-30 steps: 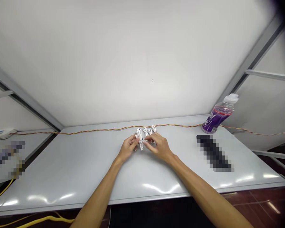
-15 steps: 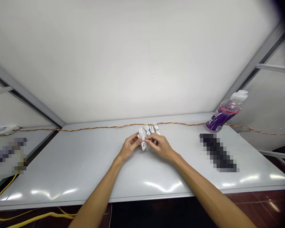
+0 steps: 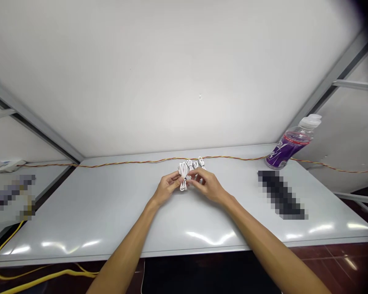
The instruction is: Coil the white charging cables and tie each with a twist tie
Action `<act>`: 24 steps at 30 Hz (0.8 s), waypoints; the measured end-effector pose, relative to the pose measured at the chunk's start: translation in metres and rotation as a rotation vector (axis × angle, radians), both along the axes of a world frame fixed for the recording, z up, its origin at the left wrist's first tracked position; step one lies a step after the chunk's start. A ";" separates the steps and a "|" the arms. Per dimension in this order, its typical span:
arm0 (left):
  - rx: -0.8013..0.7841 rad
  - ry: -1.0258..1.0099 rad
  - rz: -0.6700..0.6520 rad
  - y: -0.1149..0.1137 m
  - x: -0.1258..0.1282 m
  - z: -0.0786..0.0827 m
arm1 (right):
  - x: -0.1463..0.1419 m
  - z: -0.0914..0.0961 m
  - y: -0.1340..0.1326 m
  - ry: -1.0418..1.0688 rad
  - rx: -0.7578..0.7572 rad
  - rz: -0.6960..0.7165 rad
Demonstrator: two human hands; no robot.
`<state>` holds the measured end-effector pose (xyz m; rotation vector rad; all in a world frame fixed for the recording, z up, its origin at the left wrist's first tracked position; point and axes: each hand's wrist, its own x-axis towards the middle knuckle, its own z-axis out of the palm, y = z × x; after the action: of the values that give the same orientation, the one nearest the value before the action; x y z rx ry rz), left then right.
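Note:
A coiled white cable, bound at its middle with a dark tie, is held upright just above the table. My left hand pinches it from the left between thumb and fingers. From the right, my right hand has its thumb and forefinger closed in at the cable's middle, by the tie. What exactly those fingertips grip is too small to make out fully. Behind my hands, several more tied white cables lie on the table, partly hidden by my right fingers.
A twisted red and yellow wire runs along the back of the grey table. At the right stand a purple-labelled bottle and a blurred dark object. A yellow cable hangs at the lower left.
The held cable has tilted slightly, and my right thumb and forefinger have shifted a little at its tie. The view has moved slightly; my left hand keeps its hold.

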<state>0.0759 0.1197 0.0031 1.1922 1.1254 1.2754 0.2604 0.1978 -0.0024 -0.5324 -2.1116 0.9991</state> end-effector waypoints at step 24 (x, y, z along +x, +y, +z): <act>-0.097 -0.021 -0.057 -0.001 -0.001 -0.002 | 0.002 0.000 -0.001 -0.076 0.138 0.025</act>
<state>0.0753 0.1183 0.0015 1.1286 1.1183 1.1742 0.2622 0.1970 -0.0020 -0.4829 -2.2404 0.8516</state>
